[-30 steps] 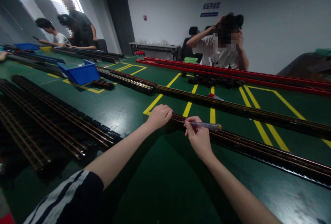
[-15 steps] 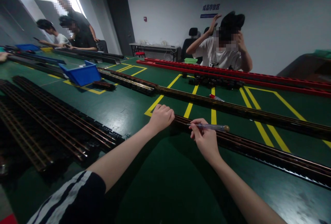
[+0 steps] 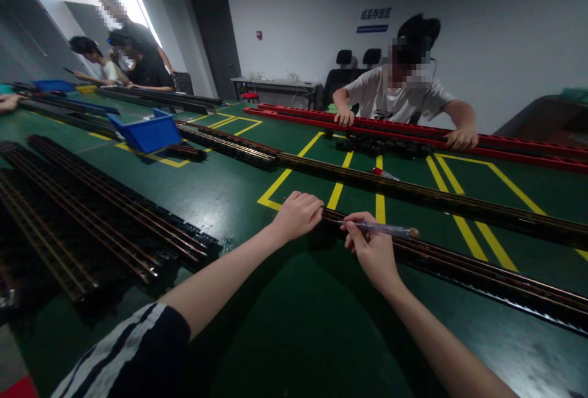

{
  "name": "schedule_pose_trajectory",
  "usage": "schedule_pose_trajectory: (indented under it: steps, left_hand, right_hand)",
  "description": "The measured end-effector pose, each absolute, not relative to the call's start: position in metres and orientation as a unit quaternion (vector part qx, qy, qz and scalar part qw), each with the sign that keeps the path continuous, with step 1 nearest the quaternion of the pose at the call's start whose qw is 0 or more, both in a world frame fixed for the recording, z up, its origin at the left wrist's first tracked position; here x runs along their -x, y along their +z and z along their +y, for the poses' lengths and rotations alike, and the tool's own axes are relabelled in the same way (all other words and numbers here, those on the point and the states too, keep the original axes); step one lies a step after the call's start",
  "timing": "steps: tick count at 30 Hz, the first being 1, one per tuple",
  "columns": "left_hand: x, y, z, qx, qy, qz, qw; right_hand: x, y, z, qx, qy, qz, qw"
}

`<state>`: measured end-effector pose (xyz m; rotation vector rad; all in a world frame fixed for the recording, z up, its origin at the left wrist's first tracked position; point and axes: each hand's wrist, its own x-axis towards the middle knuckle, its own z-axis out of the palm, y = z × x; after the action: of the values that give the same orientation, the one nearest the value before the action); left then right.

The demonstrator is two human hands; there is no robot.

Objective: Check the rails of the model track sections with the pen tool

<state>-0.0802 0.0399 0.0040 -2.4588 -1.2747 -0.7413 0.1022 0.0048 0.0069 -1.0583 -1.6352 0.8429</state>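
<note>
A long dark rail with copper-coloured strips (image 3: pixel 463 263) runs from the middle of the green table to the right edge. Over its left end my left hand (image 3: pixel 299 214) is closed, fingers wrapped around the rail. My right hand (image 3: pixel 371 251) pinches a screwdriver with a clear handle (image 3: pixel 390 229); its thin shaft points left, at the rail's top just right of my left hand. Whether the tip touches the rail is too small to tell.
Behind lies another long dark rail (image 3: pixel 413 195), with a red-capped item (image 3: pixel 384 173) beyond. Several dark rails (image 3: pixel 114 202) cover the left side. A blue bin (image 3: pixel 149 131) stands back left. Across the table a person (image 3: pixel 395 98) touches red rails (image 3: pixel 500 142).
Both my hands have shifted slightly right along the rail, the screwdriver still in my right hand. The person opposite has lowered both hands from the head onto the red rails.
</note>
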Motion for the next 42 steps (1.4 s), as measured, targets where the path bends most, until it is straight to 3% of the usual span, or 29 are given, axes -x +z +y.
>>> schedule_pose_trajectory:
  steps: [10, 29, 42]
  left_hand:
    - [0.0809, 0.0027, 0.0422, 0.852, -0.254, -0.449, 0.095]
    - [0.0791, 0.0039, 0.0408, 0.85, -0.231, -0.462, 0.106]
    - [0.0837, 0.0082, 0.0378, 0.868, -0.208, -0.444, 0.078]
  right_hand:
    - [-0.1031, 0.008, 0.0019, 0.442, 0.337, -0.645, 0.525]
    - [-0.1025, 0.0112, 0.0003, 0.465, 0.291, -0.68, 0.487]
    - [-0.1047, 0.0101, -0.0021, 0.476, 0.315, -0.625, 0.533]
